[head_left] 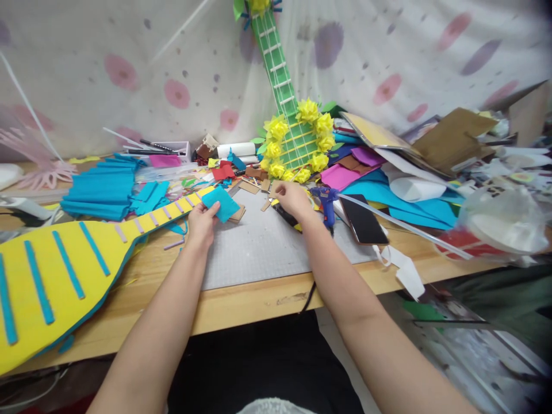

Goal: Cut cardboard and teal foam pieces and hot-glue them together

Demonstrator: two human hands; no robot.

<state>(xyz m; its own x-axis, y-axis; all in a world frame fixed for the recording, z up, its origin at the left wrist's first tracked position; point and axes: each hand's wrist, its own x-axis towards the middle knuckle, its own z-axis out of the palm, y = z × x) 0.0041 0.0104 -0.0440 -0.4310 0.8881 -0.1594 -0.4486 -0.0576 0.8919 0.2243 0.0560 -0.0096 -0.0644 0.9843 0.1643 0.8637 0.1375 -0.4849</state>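
Note:
My left hand [202, 223] pinches a blue paper square [223, 206] between thumb and fingers, above the left part of the grey cutting mat [254, 261]. My right hand [294, 201] reaches to the back of the mat among cardboard scraps [249, 186]. Its fingertips are pressed together; whatever they hold is too small to make out. Just under that hand lies a dark tool with yellow parts [284, 217], partly covered. A blue glue gun [328, 204] with a long clear glue stick [401, 221] sits right of my right hand.
A yellow paper instrument [77, 247] with blue strips lies at the left. A green paper guitar [282, 75] with yellow flowers leans at the back. Blue crepe paper [101, 187], a black phone [364, 221], coloured sheets [345, 175] and a plastic bag [502, 215] crowd the table.

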